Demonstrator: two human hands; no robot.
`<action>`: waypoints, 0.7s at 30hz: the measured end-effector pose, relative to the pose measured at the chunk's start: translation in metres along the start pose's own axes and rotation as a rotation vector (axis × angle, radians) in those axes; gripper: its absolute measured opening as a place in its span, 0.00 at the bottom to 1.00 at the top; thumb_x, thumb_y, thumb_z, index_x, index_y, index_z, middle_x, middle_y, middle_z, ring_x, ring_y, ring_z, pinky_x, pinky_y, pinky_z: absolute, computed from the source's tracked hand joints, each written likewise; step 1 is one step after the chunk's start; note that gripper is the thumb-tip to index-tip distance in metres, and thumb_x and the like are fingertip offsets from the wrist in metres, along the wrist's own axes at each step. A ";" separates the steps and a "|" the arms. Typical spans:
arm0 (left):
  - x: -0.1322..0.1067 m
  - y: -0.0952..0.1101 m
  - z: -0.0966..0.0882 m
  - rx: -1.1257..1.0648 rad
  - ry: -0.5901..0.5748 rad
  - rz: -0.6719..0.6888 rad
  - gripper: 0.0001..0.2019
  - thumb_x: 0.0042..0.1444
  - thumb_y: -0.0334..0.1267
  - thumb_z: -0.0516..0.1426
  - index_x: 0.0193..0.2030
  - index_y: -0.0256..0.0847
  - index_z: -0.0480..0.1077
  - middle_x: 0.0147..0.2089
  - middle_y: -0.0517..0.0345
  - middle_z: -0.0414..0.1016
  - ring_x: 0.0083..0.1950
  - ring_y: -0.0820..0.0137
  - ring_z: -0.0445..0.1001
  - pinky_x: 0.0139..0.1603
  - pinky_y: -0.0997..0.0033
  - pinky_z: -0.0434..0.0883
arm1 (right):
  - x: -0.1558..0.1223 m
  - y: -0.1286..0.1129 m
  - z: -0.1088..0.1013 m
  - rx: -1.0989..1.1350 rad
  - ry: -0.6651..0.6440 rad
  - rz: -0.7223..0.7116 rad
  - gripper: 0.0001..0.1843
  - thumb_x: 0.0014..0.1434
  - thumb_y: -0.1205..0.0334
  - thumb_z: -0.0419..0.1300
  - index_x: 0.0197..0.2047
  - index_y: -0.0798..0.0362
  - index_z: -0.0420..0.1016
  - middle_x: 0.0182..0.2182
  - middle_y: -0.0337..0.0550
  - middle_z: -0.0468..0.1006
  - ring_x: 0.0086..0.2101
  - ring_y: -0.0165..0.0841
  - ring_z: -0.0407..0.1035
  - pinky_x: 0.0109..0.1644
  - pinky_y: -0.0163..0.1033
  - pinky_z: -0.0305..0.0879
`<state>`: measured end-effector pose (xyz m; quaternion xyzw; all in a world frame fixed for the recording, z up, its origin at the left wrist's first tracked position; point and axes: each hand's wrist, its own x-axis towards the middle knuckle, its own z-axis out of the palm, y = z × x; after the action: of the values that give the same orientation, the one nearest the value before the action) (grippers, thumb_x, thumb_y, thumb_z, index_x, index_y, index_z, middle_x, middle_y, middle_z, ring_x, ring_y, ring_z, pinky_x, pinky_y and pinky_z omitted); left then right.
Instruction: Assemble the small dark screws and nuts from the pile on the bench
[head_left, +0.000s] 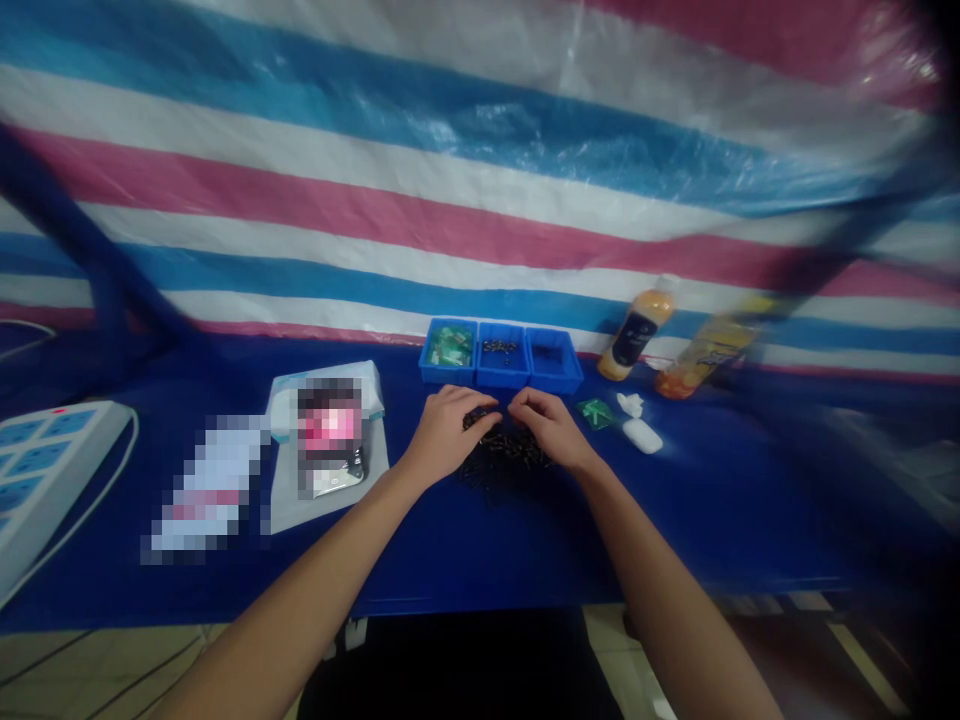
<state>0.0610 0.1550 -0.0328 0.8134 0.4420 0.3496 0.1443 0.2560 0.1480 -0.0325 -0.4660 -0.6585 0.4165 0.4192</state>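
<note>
A loose pile of small dark screws [506, 462] lies on the blue tabletop [712, 500], and both hands are over it. My left hand [450, 433] curves down at the pile's left side, its fingertips among a dark cluster of screws. My right hand [547, 430] rests at the upper right of the pile with its fingers curled inward. The fingers hide whether either hand holds any screws. Just beyond the hands stand several blue plastic bins in a row: the left bin [448, 350] holds green items, the middle bin [502, 356] small dark parts, the right bin [553, 361] something dark.
To the right lie a green packet [596, 412] and a white case [642, 436], with two bottles [634, 330] behind them. On the left are a pixelated package [206, 490], a pixelated object on a white sheet [330, 440], and a power strip [52, 470]. A striped plastic sheet hangs behind.
</note>
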 end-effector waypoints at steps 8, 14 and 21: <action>0.000 -0.004 0.003 -0.031 0.069 0.097 0.06 0.61 0.40 0.59 0.40 0.46 0.77 0.41 0.60 0.80 0.46 0.65 0.73 0.48 0.60 0.66 | -0.003 -0.002 0.003 -0.114 0.010 -0.052 0.17 0.62 0.49 0.54 0.29 0.53 0.68 0.25 0.35 0.66 0.28 0.28 0.58 0.33 0.33 0.55; -0.001 -0.002 0.002 -0.055 0.094 0.093 0.07 0.61 0.42 0.59 0.43 0.46 0.76 0.42 0.59 0.80 0.46 0.64 0.74 0.49 0.59 0.67 | -0.003 -0.002 0.004 -0.119 -0.015 -0.097 0.18 0.64 0.48 0.53 0.30 0.54 0.69 0.26 0.37 0.67 0.29 0.29 0.60 0.35 0.34 0.57; -0.002 0.006 -0.007 -0.147 0.137 -0.018 0.14 0.67 0.43 0.49 0.51 0.45 0.73 0.47 0.57 0.78 0.49 0.65 0.73 0.53 0.59 0.67 | 0.000 -0.002 -0.003 0.281 0.105 -0.087 0.15 0.57 0.47 0.62 0.36 0.51 0.72 0.31 0.39 0.71 0.33 0.30 0.65 0.41 0.36 0.62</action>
<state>0.0592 0.1498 -0.0257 0.7708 0.4311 0.4346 0.1764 0.2588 0.1484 -0.0298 -0.3948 -0.5907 0.4610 0.5316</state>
